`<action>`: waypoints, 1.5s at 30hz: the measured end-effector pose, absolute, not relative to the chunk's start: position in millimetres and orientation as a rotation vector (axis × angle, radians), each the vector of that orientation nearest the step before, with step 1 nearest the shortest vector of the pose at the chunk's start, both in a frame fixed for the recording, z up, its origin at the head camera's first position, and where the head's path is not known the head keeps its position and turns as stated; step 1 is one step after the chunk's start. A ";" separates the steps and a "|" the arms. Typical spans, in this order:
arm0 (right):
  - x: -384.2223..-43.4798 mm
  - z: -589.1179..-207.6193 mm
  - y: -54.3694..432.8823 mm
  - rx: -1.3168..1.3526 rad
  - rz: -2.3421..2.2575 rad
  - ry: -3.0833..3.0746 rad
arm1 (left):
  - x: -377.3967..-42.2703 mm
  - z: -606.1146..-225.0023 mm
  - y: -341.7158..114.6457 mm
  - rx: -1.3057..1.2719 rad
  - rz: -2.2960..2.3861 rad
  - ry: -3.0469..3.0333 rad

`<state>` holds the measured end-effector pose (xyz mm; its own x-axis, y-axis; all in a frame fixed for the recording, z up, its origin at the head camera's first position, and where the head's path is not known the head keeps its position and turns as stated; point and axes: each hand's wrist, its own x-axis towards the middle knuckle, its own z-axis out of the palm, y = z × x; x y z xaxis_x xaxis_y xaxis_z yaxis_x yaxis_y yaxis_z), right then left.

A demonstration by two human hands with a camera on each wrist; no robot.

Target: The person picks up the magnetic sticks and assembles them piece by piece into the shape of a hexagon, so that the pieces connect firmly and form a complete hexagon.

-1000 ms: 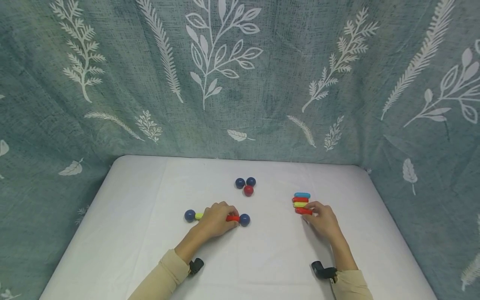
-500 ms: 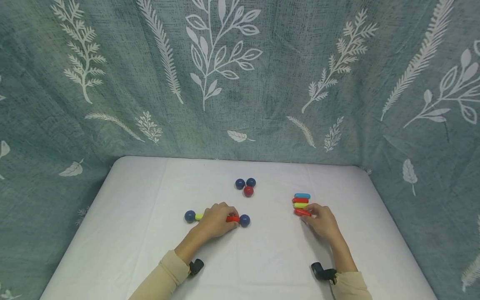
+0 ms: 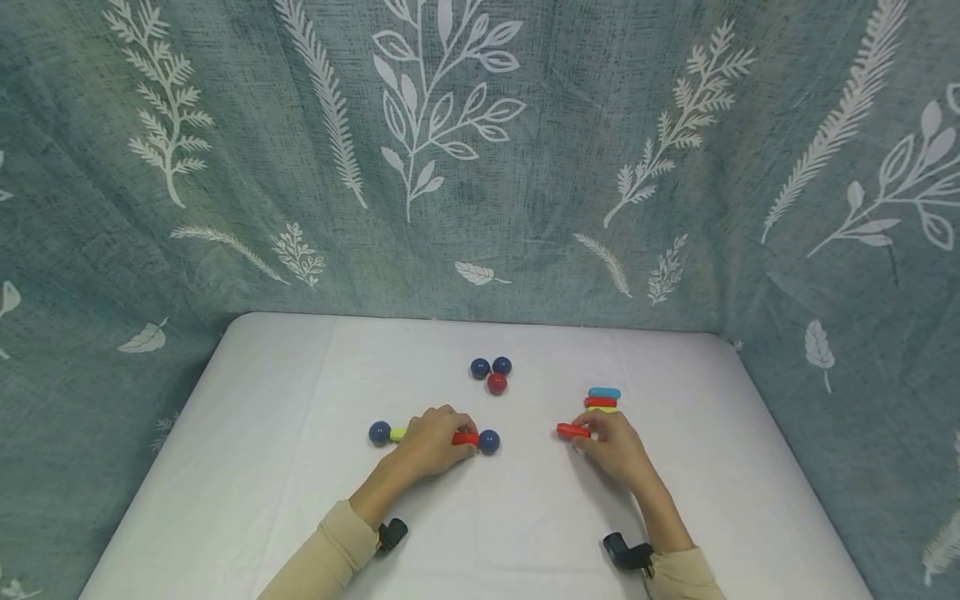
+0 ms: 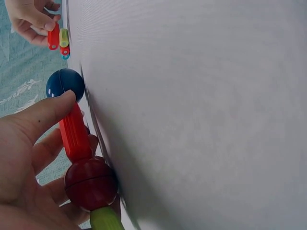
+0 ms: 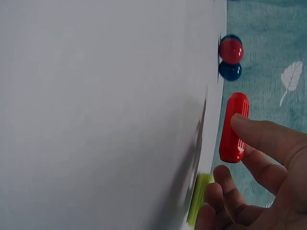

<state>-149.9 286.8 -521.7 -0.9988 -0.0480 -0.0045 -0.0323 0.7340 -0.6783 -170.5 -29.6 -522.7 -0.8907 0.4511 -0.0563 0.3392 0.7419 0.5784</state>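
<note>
My left hand point(image 3: 433, 442) grips a joined chain of toy rods and balls lying across the table's middle. In the left wrist view its thumb presses where a blue ball point(image 4: 64, 84) meets a red rod point(image 4: 75, 134); a dark red ball point(image 4: 91, 183) and a yellow-green rod point(image 4: 106, 219) follow. Another blue ball point(image 3: 380, 432) ends the chain at left; the red ball is hidden by the hand in the head view. My right hand point(image 3: 617, 450) pinches a separate red rod point(image 5: 234, 129) between thumb and fingers, its free end pointing left toward the chain.
Behind the right hand lie a blue rod point(image 3: 604, 392), another red rod point(image 3: 600, 402) and a partly covered yellow-green rod point(image 5: 199, 199). Two loose blue balls point(image 3: 480, 368) and a red ball point(image 3: 497, 383) sit together farther back on the white table point(image 3: 300, 500). A patterned curtain point(image 3: 540, 167) hangs behind.
My right hand has drawn the nearest red rod out of the row and carried it left. The left hand and the chain have stayed in place.
</note>
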 end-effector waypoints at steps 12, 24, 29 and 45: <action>-147.7 -521.9 239.4 -0.100 -1.145 2.799 | -170.2 -521.8 -29.0 0.626 0.838 2.753; -150.7 -525.0 216.8 -0.228 -1.144 2.782 | -170.6 -523.8 -28.0 0.620 0.841 2.756; -151.1 -527.3 213.8 -0.202 -1.143 2.754 | -170.4 -523.8 -28.1 0.624 0.837 2.760; -149.7 -527.5 196.7 -0.320 -1.150 2.752 | -170.2 -523.2 -26.5 0.659 0.800 2.749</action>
